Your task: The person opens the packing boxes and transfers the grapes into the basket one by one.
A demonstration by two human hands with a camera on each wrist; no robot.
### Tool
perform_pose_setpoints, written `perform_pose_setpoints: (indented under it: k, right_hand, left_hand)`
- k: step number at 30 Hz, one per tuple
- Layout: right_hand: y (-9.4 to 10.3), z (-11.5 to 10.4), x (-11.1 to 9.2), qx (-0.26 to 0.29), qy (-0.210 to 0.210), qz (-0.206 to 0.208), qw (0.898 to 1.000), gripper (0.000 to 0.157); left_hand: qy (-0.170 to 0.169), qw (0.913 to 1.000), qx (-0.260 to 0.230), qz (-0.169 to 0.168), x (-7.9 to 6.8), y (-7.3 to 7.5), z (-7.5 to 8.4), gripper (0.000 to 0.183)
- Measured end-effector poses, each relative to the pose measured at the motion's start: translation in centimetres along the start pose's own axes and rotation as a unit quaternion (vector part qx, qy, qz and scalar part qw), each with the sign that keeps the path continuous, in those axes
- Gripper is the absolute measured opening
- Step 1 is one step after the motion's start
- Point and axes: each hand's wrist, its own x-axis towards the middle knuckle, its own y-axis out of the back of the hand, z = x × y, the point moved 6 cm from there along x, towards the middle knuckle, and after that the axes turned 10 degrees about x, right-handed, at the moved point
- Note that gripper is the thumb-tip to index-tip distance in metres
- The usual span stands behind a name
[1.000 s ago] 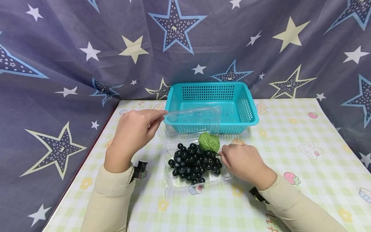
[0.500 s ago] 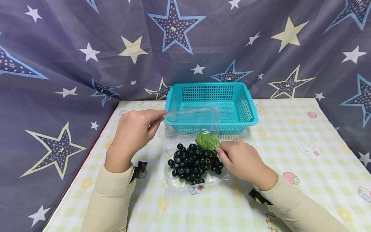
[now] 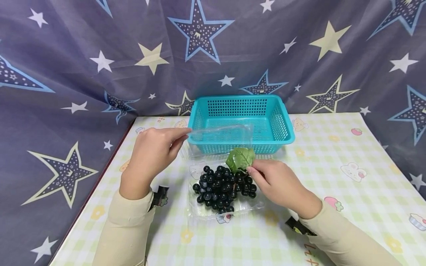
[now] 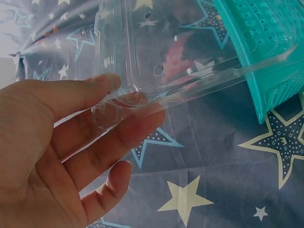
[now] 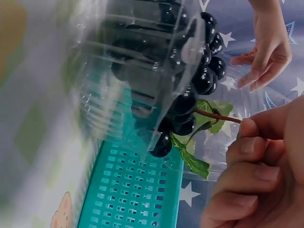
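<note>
A bunch of dark grapes (image 3: 216,188) lies in a clear plastic clamshell box (image 3: 196,210) whose lid stands raised at the back. My left hand (image 3: 156,155) pinches the corner of that lid (image 4: 128,97) between thumb and fingers. At the bunch's right side, my right hand (image 3: 279,184) pinches the brown stem (image 5: 218,116) between thumb and forefinger. Green leaves (image 3: 240,159) grow from the stem, just beyond the right fingertips. The right wrist view shows the grapes (image 5: 185,99) partly behind the clear box wall.
A turquoise perforated basket (image 3: 283,137) stands right behind the box, seen partly through the raised lid. The table has a green-and-white checked cloth (image 3: 319,177). A dark star-patterned curtain (image 3: 126,29) hangs along the table's back and sides.
My right hand has moved slightly left and up with the stem, and the leaves have turned and lifted a little. The left hand keeps its hold on the lid.
</note>
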Motion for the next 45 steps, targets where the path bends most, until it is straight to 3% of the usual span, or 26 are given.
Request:
perform_pose_setpoints:
  k: [15,24,36,45]
  right_hand:
    - [1.4,-1.0,-0.1,0.03,0.028,0.022,0.999,0.041]
    - [2.1,-2.3,1.5,0.064,0.047,0.019,0.997,0.042]
    - [2.7,-3.7,3.3,0.065,0.057,0.006,0.996,0.044]
    - [2.6,-4.1,3.4,0.096,0.061,-0.001,0.994,0.043]
  left_hand:
    - [-0.002,1.0,0.0,0.001,0.3,-0.2,0.2,0.022]
    - [0.001,1.0,0.002,-0.005,0.1,-0.2,0.2,0.021]
    - [-0.002,1.0,0.002,0.005,0.2,-0.3,0.1,0.02]
    - [0.002,0.9993,0.019,0.032,0.0,0.1,0.3,0.015]
